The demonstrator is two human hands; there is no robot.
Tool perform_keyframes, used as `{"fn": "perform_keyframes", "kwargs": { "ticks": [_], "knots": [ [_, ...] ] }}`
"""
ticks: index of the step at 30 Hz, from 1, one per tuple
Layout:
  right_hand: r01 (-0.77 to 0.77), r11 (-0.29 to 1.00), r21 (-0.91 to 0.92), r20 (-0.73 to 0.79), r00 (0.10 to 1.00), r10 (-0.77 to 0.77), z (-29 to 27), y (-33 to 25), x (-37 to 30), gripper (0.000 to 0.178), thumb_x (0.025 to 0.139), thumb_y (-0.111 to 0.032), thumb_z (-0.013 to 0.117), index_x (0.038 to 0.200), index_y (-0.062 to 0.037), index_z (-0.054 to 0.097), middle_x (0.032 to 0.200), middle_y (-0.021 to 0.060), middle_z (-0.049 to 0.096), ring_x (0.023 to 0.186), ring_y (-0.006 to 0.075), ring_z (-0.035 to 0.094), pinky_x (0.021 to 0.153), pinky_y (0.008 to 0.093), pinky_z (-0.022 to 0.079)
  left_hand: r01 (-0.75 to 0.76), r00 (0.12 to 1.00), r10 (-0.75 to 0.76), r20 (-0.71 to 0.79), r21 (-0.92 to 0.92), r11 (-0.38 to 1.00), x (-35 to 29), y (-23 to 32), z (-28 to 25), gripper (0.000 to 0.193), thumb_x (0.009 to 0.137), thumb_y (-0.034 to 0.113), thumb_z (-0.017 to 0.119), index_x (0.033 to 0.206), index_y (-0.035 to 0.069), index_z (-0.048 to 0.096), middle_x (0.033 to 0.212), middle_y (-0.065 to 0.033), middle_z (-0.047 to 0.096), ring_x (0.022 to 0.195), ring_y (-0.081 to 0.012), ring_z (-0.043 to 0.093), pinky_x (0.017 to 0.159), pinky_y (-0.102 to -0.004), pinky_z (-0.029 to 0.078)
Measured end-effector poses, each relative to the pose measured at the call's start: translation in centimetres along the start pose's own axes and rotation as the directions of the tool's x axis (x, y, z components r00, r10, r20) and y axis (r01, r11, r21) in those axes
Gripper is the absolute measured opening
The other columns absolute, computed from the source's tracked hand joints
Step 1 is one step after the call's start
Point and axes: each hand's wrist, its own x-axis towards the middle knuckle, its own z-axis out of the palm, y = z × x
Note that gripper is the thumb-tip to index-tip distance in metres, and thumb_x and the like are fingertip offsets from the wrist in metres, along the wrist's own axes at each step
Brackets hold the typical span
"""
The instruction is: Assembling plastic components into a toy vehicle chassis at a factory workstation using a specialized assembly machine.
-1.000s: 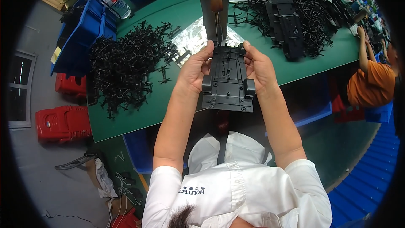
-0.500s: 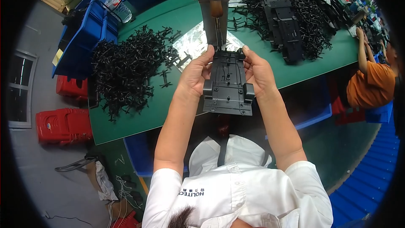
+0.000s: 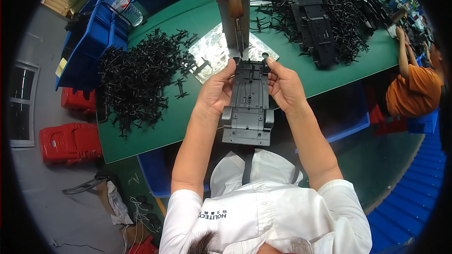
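Both my hands grip a long black plastic chassis plate [image 3: 248, 99] by its far end, one at each side. My left hand [image 3: 219, 84] closes on its left edge and my right hand [image 3: 285, 86] pinches its right corner. The far end lies beneath the thin metal tip of an upright tool [image 3: 238, 28] on a post, which has a wooden-brown handle part and cloth wrapped round its top. Whether tip and plate touch, I cannot tell. The plate's near end sticks out past the table edge toward me. Under the tool lies a shiny silver sheet [image 3: 212, 49].
A heap of small black plastic parts [image 3: 136, 80] covers the left of the green table [image 3: 141, 146]. More parts and stacked black chassis plates [image 3: 313, 28] lie at the right. Blue bins [image 3: 89, 42] and a water bottle [image 3: 123, 7] stand far left. A co-worker in orange [image 3: 414, 89] sits at right.
The chassis plate has shifted a little toward me and to the left, and its near end now sits lower. Both hands still hold it.
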Motion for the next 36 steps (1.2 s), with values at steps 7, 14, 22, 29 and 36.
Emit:
{"fn": "perform_keyframes", "kwargs": {
  "ticks": [7,14,22,29,36],
  "knots": [
    [0.024,0.995,-0.092,0.037,0.999,-0.021,0.4,0.5,-1.1,0.029,0.086,-0.029,0.06,0.086,-0.0001,0.061,0.072,0.0056,0.061,0.06,0.0098,0.058,0.055,0.0225,0.049,-0.058,0.997,0.056,0.045,0.056,0.997,-1.5,-0.5,-0.6,0.033,0.087,0.027,0.06,0.103,-0.001,0.058,0.098,-0.0107,0.064,0.091,-0.0184,0.061,0.083,-0.0321,0.051],
    [0.076,0.99,-0.118,0.147,0.987,-0.059,-0.2,1.2,-1.7,0.026,0.091,-0.023,0.053,0.093,0.0022,0.061,0.077,0.0062,0.063,0.061,0.007,0.059,0.054,0.018,0.05,-0.136,0.981,0.116,0.156,0.126,0.983,-2.8,-1.2,-0.9,0.038,0.088,0.03,0.056,0.107,-0.003,0.057,0.101,-0.0113,0.063,0.092,-0.0174,0.06,0.083,-0.0297,0.049],
    [0.093,0.992,-0.081,0.203,0.976,-0.075,-0.1,1.5,-2.1,0.026,0.093,-0.02,0.05,0.096,0.0027,0.061,0.079,0.0047,0.063,0.062,0.0057,0.055,0.054,0.018,0.045,-0.181,0.98,0.166,0.11,0.143,0.973,-3.8,-1.5,-1.4,0.03,0.09,0.024,0.055,0.105,-0.002,0.058,0.097,-0.0079,0.064,0.086,-0.0137,0.06,0.078,-0.0264,0.048],
    [0.103,0.994,-0.048,0.25,0.964,-0.087,-0.5,1.8,-2.0,0.027,0.094,-0.022,0.049,0.096,0.0021,0.061,0.079,0.004,0.063,0.062,0.0058,0.054,0.055,0.019,0.044,-0.24,0.969,0.22,0.113,0.211,0.948,-4.3,-1.7,-1.2,0.027,0.09,0.024,0.056,0.1,0.0,0.06,0.089,-0.0043,0.064,0.076,-0.0086,0.059,0.07,-0.0227,0.047],
    [0.11,0.993,-0.047,0.279,0.956,-0.092,-1.0,2.1,-1.6,0.028,0.092,-0.024,0.051,0.097,0.0014,0.062,0.081,0.0052,0.064,0.067,0.0086,0.06,0.06,0.0229,0.052,-0.258,0.963,0.23,0.138,0.239,0.936,-4.1,-1.9,-1.8,0.029,0.089,0.027,0.056,0.1,0.001,0.06,0.09,-0.0038,0.065,0.074,-0.0087,0.058,0.068,-0.0226,0.046]
  ]
}}
